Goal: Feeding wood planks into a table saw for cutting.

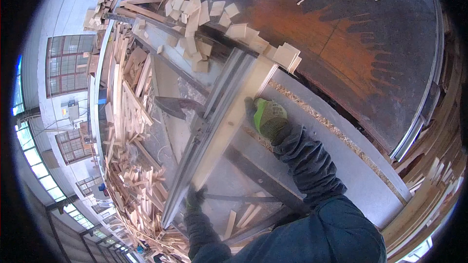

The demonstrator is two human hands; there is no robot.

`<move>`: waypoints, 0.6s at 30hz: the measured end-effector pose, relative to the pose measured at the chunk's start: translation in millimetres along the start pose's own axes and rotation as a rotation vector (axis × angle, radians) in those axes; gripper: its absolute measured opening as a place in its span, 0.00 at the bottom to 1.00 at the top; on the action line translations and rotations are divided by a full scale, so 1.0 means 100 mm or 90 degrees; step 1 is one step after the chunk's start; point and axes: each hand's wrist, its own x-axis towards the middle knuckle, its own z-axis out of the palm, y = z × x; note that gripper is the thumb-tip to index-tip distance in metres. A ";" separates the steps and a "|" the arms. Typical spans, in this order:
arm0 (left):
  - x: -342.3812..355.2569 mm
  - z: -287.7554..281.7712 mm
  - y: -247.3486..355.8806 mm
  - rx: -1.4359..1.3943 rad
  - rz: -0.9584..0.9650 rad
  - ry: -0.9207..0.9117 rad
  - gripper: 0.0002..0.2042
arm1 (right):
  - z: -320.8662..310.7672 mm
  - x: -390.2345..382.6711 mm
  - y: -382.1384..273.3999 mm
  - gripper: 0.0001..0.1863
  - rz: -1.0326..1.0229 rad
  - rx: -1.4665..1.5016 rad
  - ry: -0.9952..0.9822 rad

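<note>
A long pale wooden board (pixel 228 122) lies slantwise along a grooved metal fence (pixel 207 127), its far end up by the cut pieces. My right hand (pixel 269 118), in a green and dark glove, is closed at the board's right edge, about midway along it, with the fingertips over the wood. At the near end my left hand (pixel 196 198), in a dark glove, grips the board; its fingers are partly hidden. Under the board is a grey metal machine table (pixel 317 139), crossed by a groove full of sawdust (pixel 331 125).
Small cut wood blocks (pixel 195 14) are heaped at the far end of the fence. Beyond lies a dark metal sheet (pixel 360 44) with a rusty patch. Offcuts (pixel 131 185) pile up on the left. A dark curved arm (pixel 178 106) stands left of the fence. Long strips (pixel 429 199) lie right.
</note>
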 end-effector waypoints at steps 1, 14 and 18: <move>-0.03 -0.03 0.01 -0.004 0.000 0.001 0.28 | -0.04 -0.03 -0.03 0.32 0.007 0.014 -0.013; -0.17 -0.15 -0.29 0.010 0.099 -0.001 0.28 | -0.01 -0.36 -0.05 0.36 0.092 -0.051 -0.134; -0.28 -0.32 -0.34 -0.020 0.090 -0.038 0.29 | 0.01 -0.46 -0.17 0.39 0.086 -0.048 -0.140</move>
